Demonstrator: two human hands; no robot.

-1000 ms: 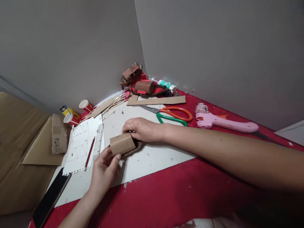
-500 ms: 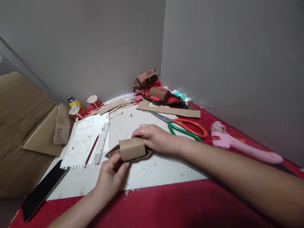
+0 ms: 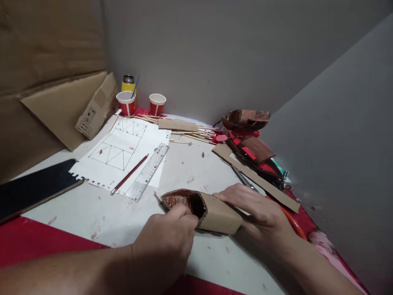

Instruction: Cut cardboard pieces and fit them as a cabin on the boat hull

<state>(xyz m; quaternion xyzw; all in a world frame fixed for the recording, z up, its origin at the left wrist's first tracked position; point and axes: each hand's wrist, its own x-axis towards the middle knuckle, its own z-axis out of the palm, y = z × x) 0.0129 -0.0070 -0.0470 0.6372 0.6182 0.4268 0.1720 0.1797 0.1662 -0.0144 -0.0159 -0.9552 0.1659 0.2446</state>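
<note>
A small cardboard boat (image 3: 177,198) stands on the white sheet in front of me, its inner hull brown and glossy. Over its right part arches a plain cardboard cover (image 3: 221,214), with a dark hollow showing at its left end. My left hand (image 3: 172,233) is closed at the boat's near side by that opening; its fingertips are partly hidden. My right hand (image 3: 260,211) grips the right end, fingers along the far side of the cover and thumb at the near side.
Behind lie a ruler (image 3: 147,172), a pencil (image 3: 129,174), drawn paper (image 3: 107,153) and wooden sticks (image 3: 196,133). Two paper cups (image 3: 157,105) stand at the back. Scissors (image 3: 242,177), cardboard strips (image 3: 270,190) and brown boats (image 3: 258,151) are right; a phone (image 3: 39,184) is left.
The view has turned left and come closer to the boat. My left hand has shifted to the cover's open left end. The right hand remains at the boat's right part.
</note>
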